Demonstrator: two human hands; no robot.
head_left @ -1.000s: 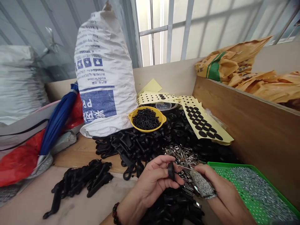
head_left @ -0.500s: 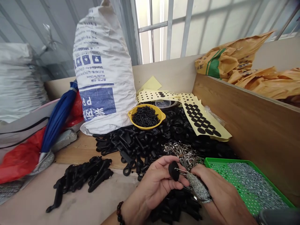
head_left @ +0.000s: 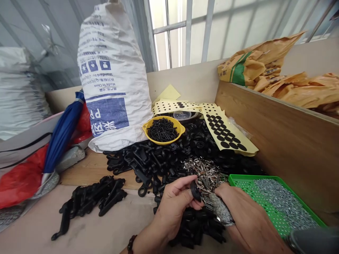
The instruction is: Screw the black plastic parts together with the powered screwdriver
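My left hand (head_left: 173,206) pinches a small round black plastic part (head_left: 195,191) between thumb and fingers. My right hand (head_left: 245,220), its forefinger wrapped in a speckled grey finger cover (head_left: 221,211), is closed on a thin metal piece pressed against that part. Both hands hover over a heap of black plastic clips (head_left: 159,164) and a pile of shiny metal pieces (head_left: 205,173).
A yellow bowl of black screws (head_left: 163,130) sits behind the heap. Yellow sheets of black round pads (head_left: 225,132) lie to the right. A green tray of small silver screws (head_left: 275,201) is at my right. A white sack (head_left: 111,77), a blue umbrella (head_left: 62,132) and a wooden wall (head_left: 278,137) surround the bench.
The black part has turned in my left fingers from flat-on to edge-on, and the right hand has pushed the metal piece closer into it. The view shifted slightly.
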